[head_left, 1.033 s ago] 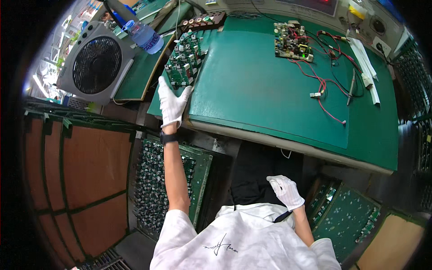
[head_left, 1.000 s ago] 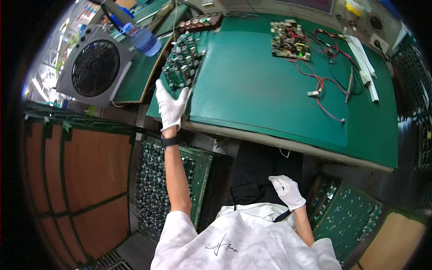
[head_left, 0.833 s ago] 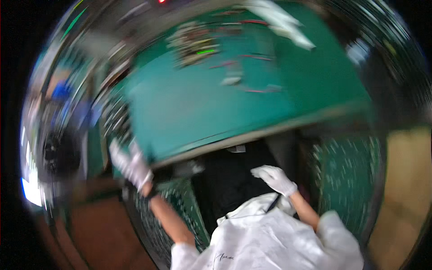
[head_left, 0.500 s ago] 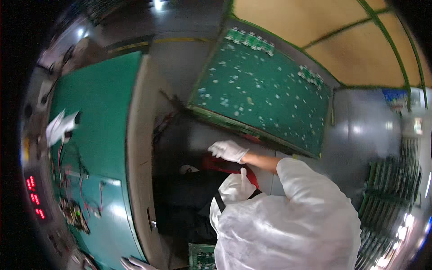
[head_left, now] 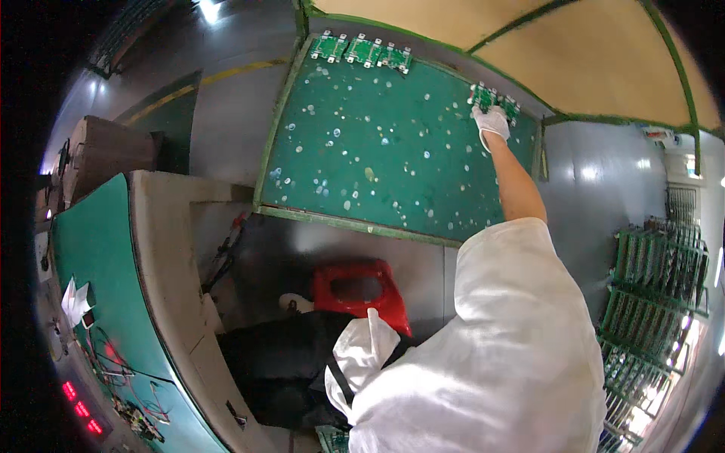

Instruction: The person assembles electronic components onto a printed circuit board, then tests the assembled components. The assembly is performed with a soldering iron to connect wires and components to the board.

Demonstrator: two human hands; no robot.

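Note:
My right arm, in a white sleeve, stretches out to the far right of a green-topped table (head_left: 355, 155) with pale round spots. In a white glove, my right hand (head_left: 492, 124) is at the near edge of a pair of green circuit boards. Its fingers look closed on the edge of one circuit board (head_left: 482, 97), though the fingertips are partly hidden. The second board (head_left: 509, 108) lies close to its right. Along the far left edge sits a row of three more boards, the middle one (head_left: 364, 51) among them. My left hand is out of view.
A red stool (head_left: 361, 291) stands beside my legs. To the left is a green-topped bench (head_left: 91, 226) with wires, crumpled white material and a red-lit display (head_left: 81, 408). Racks of green boards (head_left: 646, 317) stand at the right. A tan panel (head_left: 574, 60) rises behind the table.
My right hand has gone from above the floor near the stool out to the boards at the table's far right. My left hand has left the view. The whole view has shifted.

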